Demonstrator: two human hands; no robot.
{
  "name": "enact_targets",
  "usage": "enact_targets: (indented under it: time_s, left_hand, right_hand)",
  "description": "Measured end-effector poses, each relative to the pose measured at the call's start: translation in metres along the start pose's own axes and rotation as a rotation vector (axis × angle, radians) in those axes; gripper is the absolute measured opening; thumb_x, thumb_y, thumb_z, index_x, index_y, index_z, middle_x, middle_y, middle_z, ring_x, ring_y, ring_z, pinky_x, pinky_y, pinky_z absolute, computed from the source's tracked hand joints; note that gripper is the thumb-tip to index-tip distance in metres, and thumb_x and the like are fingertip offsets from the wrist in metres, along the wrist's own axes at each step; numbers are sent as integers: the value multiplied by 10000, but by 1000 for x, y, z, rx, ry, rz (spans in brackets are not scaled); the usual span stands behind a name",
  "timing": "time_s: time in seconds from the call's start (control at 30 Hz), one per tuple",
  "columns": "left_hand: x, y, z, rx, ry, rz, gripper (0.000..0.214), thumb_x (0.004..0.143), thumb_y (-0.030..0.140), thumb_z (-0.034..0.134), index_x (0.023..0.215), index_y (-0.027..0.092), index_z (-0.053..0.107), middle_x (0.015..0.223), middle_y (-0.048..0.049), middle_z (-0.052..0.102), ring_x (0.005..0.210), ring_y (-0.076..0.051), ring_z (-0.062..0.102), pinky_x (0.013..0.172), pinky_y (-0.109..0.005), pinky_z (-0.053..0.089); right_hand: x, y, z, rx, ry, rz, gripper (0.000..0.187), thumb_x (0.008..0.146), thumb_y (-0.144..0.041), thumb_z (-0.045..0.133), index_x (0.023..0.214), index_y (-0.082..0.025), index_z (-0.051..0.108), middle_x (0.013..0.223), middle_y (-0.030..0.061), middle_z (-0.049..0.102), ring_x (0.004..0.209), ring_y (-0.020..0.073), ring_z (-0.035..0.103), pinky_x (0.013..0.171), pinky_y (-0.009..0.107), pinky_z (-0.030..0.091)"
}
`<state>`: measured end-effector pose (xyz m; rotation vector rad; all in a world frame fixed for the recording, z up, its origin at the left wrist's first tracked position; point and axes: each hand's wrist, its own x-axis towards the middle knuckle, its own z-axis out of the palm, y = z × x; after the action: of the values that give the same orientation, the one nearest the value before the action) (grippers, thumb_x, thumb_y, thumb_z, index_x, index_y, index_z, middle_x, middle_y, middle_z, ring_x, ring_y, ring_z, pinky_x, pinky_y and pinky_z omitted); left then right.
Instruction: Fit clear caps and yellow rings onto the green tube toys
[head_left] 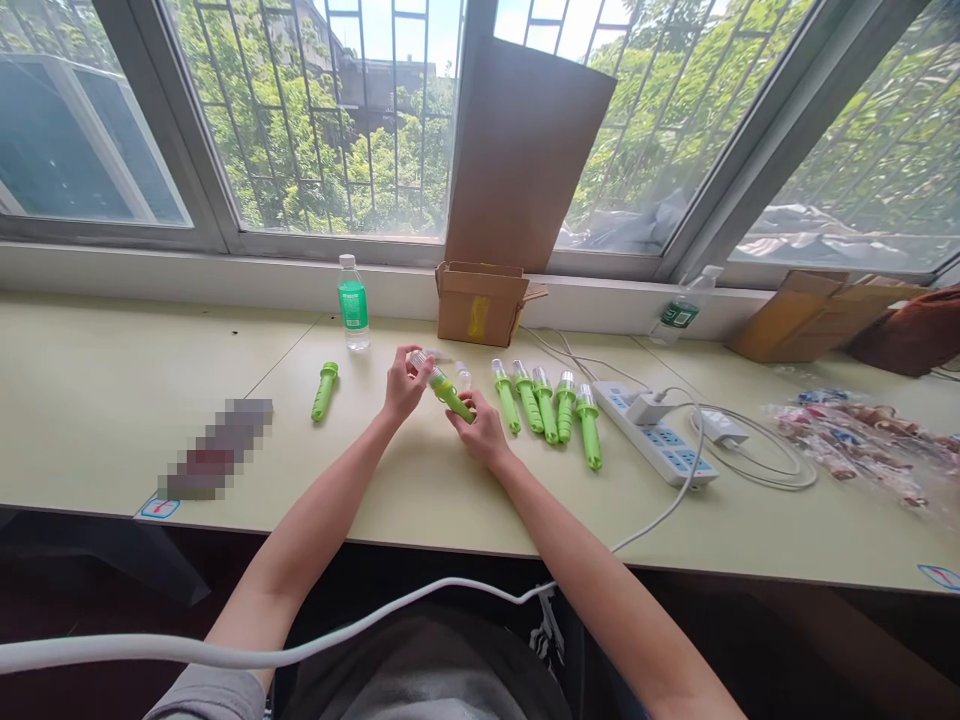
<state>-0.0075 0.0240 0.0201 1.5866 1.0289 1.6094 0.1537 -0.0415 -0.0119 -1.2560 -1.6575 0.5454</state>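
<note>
A green flashlight-like stick (448, 392) with a clear top is held at a tilt above the table, between my two hands. My left hand (405, 385) closes its fingers around the clear upper end. Around the green lower end, my right hand (482, 428) is closed. Just behind it on the table are a small clear plastic cap (463, 377) and another pale clear piece, partly hidden. To the right, several similar green sticks (544, 407) with clear tops lie in a row. A single green stick without a visible clear top (324, 392) lies to the left.
A power strip (656, 435) with plugs and white cables lies on the right, near plastic-bagged items (870, 440). Bottles (354, 305) and cardboard boxes (480, 305) stand along the window. A blurred dark object (217, 450) is at left. A white cable (337, 635) crosses before me.
</note>
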Motion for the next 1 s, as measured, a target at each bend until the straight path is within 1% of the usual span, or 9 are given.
enact_targets:
  time_s: [0.13, 0.23, 0.37, 0.47, 0.6, 0.73, 0.83, 0.9, 1.0]
  left_hand:
    - [0, -1, 0, 23, 3, 12, 369, 812, 479, 611, 1043, 212, 502, 725, 0, 605, 631, -128, 584, 547, -228, 432]
    - [0, -2, 0, 34, -3, 11, 354, 814, 471, 609, 1036, 215, 506, 707, 3, 601, 610, -125, 569, 550, -230, 430]
    - [-1, -1, 0, -6, -15, -2, 353, 809, 466, 617, 1044, 222, 515, 718, -1, 610, 612, -128, 568, 548, -230, 424]
    - [-2, 1, 1, -61, 8, -30, 354, 781, 454, 654, 1023, 223, 537, 710, 2, 604, 617, -128, 571, 554, -227, 418]
    - [-3, 5, 1, -122, 26, -62, 350, 752, 435, 689, 992, 219, 555, 701, 6, 599, 609, -125, 564, 543, -221, 402]
    - [-4, 7, 3, -141, 25, -62, 336, 738, 410, 708, 974, 217, 565, 673, 13, 589, 596, -123, 554, 541, -219, 394]
    - [-4, 7, 3, -143, 22, -63, 341, 739, 416, 706, 978, 217, 567, 672, 12, 593, 587, -121, 551, 538, -218, 391]
    - [-4, 6, 3, -128, 16, -56, 349, 751, 432, 692, 992, 218, 560, 686, 6, 602, 589, -122, 552, 534, -218, 392]
    - [-4, 5, 3, -114, 9, -47, 363, 762, 458, 676, 1003, 217, 552, 699, 1, 608, 599, -125, 561, 528, -218, 401]
  right_hand:
    - [0, -2, -2, -18, -63, -8, 265, 848, -418, 516, 951, -193, 609, 735, 13, 598, 569, 130, 491, 563, 244, 380]
    - [1, -2, -3, -44, -112, -4, 300, 889, -424, 441, 918, -189, 625, 707, 21, 605, 581, 140, 508, 563, 247, 372]
    - [1, -1, -2, -42, -21, 3, 377, 776, -454, 615, 1036, -183, 588, 824, 44, 630, 619, 151, 536, 589, 260, 407]
    - [0, 0, -1, -21, 6, 20, 375, 739, -460, 654, 974, -183, 561, 884, 51, 629, 586, 134, 521, 561, 255, 401]
    - [1, 1, -2, -24, -51, 19, 294, 851, -472, 512, 891, -187, 575, 737, 21, 606, 538, 126, 486, 529, 245, 366]
    - [2, 0, -3, -41, -64, 37, 396, 926, -465, 349, 770, -181, 576, 669, 28, 590, 547, 136, 500, 539, 252, 365]
    - [2, 0, -2, -27, -27, 20, 342, 857, -498, 496, 935, -178, 591, 737, 30, 606, 564, 138, 514, 558, 259, 395]
    - [2, 1, -2, -26, 5, -1, 417, 757, -491, 637, 1025, -180, 564, 828, 41, 620, 587, 140, 529, 574, 265, 419]
    - [1, 1, -1, -1, 18, 1, 377, 735, -469, 660, 955, -182, 553, 858, 50, 623, 600, 142, 539, 563, 262, 423]
